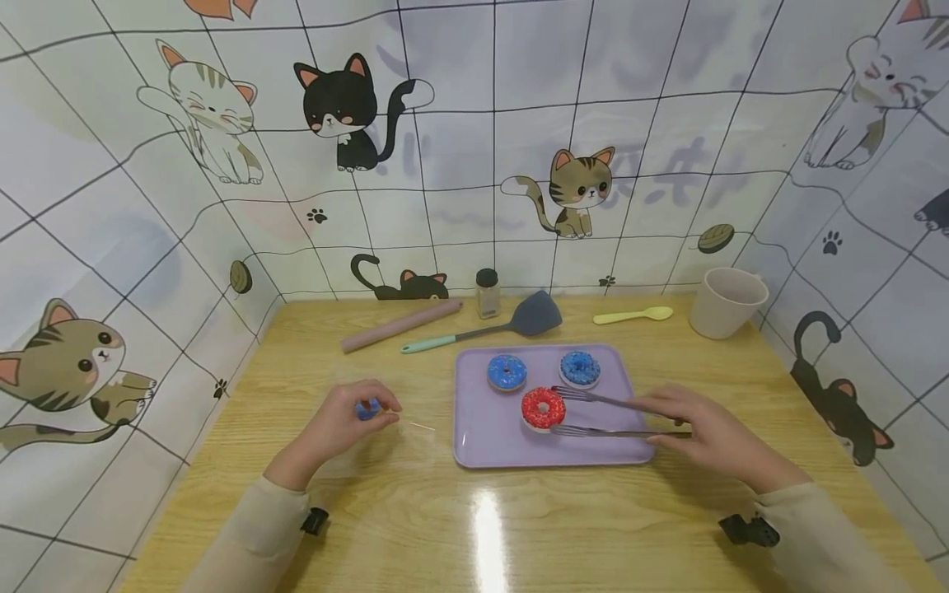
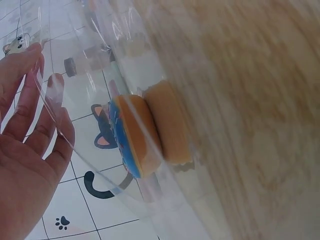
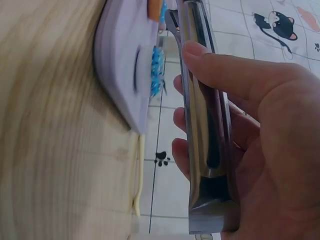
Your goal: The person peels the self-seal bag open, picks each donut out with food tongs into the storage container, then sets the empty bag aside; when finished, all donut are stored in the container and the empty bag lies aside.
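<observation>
Three donuts (image 1: 543,408) on tray (image 1: 482,445), tongs (image 1: 608,416) in right hand (image 1: 704,436).

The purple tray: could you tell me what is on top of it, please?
On the purple tray sit two blue doughnuts and a red doughnut, with tongs around it. What lies beneath them is covered.

Far side of wooden table (image 1: 474,527), well beyond grip of left hand (image 1: 348,420): pink rolling pin (image 1: 401,325), lying at a slant. Just right of it, teal-handled grey spatula (image 1: 482,331) and small dark-capped jar (image 1: 487,293), upright. Beyond grip of right hand (image 1: 704,441): yellow spoon (image 1: 633,315), flat; beige cup (image 1: 726,302), upright, further right nr corner. Bkgd: tiled backdrop (image 1: 460,148) w/ cartoon cats.
</observation>
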Available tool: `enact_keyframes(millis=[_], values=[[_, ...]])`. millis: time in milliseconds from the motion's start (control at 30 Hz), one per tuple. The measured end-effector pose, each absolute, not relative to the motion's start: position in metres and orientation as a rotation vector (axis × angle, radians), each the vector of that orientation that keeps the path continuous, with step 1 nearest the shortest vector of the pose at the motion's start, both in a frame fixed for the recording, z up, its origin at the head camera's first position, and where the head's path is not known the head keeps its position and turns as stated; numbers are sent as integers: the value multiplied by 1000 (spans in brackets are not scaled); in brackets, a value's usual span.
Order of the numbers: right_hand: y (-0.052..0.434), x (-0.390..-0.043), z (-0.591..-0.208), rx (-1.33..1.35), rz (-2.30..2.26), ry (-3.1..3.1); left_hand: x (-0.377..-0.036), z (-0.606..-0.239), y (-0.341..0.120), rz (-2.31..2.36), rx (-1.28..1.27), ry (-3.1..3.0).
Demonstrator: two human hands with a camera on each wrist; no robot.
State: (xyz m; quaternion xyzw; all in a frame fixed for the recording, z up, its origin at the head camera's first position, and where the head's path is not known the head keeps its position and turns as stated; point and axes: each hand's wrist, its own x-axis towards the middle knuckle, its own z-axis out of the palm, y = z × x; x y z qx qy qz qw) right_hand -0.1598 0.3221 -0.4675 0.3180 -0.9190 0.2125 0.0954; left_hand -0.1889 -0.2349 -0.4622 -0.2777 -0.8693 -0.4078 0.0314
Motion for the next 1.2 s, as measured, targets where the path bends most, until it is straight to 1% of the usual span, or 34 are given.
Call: enact_keyframes(millis=[200, 633, 1000, 1200], values=[[342, -153, -473, 866, 612, -2775, -189, -463, -234, -1251, -843, -2690], [373, -144, -474, 835, 615, -2748, -192, -463, -233, -1247, -845, -2703], [380, -144, -480, 846, 598, -2755, -192, -464, -234, -1246, -853, -2689], [376, -143, -477, 829, 613, -2775, -190, -463, -234, -1267, -818, -2720]])
